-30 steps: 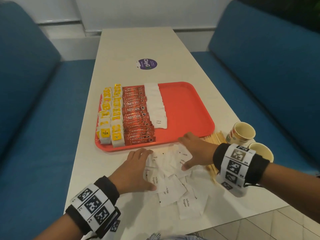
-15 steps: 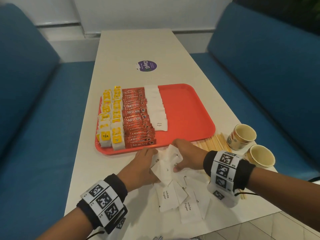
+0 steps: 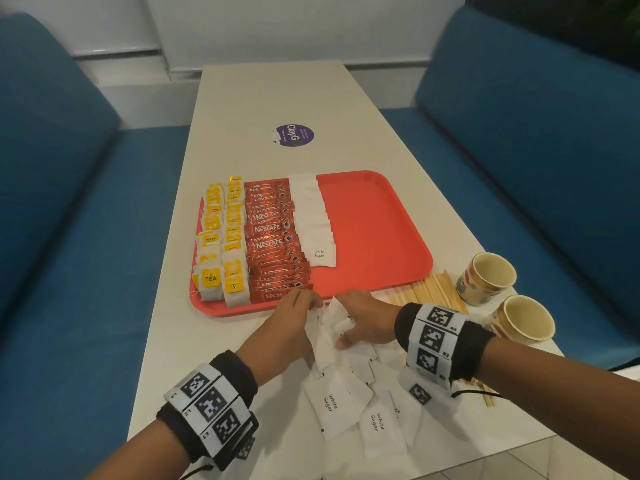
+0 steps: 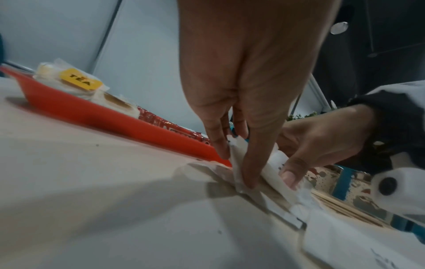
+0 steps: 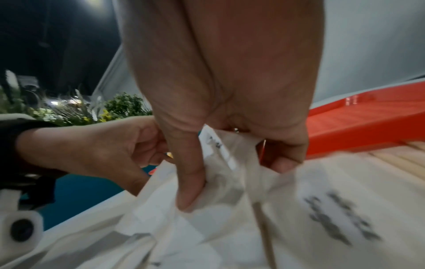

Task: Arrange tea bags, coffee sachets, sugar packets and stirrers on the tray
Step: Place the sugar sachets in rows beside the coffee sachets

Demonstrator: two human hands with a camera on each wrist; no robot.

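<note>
A red tray (image 3: 374, 230) holds columns of yellow-tagged tea bags (image 3: 221, 244), red coffee sachets (image 3: 273, 244) and white sugar packets (image 3: 313, 223). Just before its near rim, my left hand (image 3: 294, 320) and right hand (image 3: 363, 320) squeeze a bunch of sugar packets (image 3: 327, 327) upright between them. In the left wrist view the left hand (image 4: 239, 160) pinches the bunch (image 4: 271, 171) with thumb and fingers. In the right wrist view the right hand (image 5: 230, 163) curls round it (image 5: 225, 182). More loose packets (image 3: 332, 403) lie flat near the table's front edge. Wooden stirrers (image 3: 429, 292) lie right of the hands.
Two empty paper cups (image 3: 486, 277) (image 3: 523, 322) stand at the table's right edge beside the stirrers. The tray's right half is bare red. A purple sticker (image 3: 294, 135) sits on the table beyond the tray. Blue benches flank the table.
Both hands have drawn together, sweeping the spread sugar packets from flat on the table into an upright bunch between them.
</note>
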